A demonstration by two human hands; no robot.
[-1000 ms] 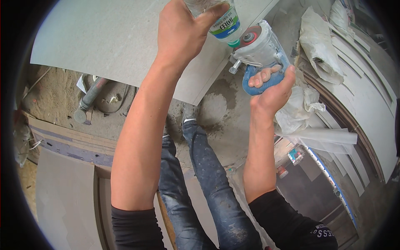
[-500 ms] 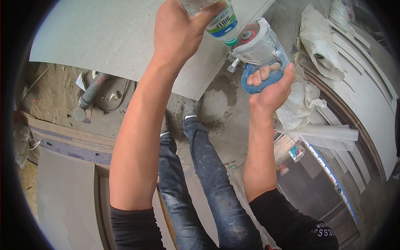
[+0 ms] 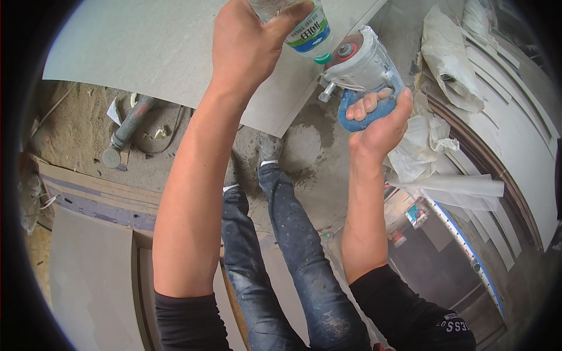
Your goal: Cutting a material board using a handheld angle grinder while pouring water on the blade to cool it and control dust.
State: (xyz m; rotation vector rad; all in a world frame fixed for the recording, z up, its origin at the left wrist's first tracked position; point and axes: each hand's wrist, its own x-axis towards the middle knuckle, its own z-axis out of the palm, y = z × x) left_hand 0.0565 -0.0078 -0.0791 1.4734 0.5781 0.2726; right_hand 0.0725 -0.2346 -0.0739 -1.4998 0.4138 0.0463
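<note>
A clear plastic bottle point(image 3: 314, 42) with a green cap and a green-blue label is tipped cap-down in my left hand point(image 3: 246, 47), its thumb across the bottle's side. The cap sits close beside the red-and-black round part of a handheld power cutter point(image 3: 366, 65); whether they touch I cannot tell. My right hand point(image 3: 380, 120) grips the cutter by its blue loop handle, fingers wrapped through it. A whitish dusty housing covers much of the tool. Both hands are above a large pale grey slab point(image 3: 146, 52), whose corner points toward my feet.
At left on the sandy floor lies a grey tool with a round end point(image 3: 129, 131), near a cable. Crumpled white sacks point(image 3: 448, 64) and stacked pale strips point(image 3: 515, 140) line the right. Lower left stands a pale panel point(image 3: 91, 257) beside cardboard.
My left hand and the bottle have shifted slightly left. The right hand and the cutter are almost still.
</note>
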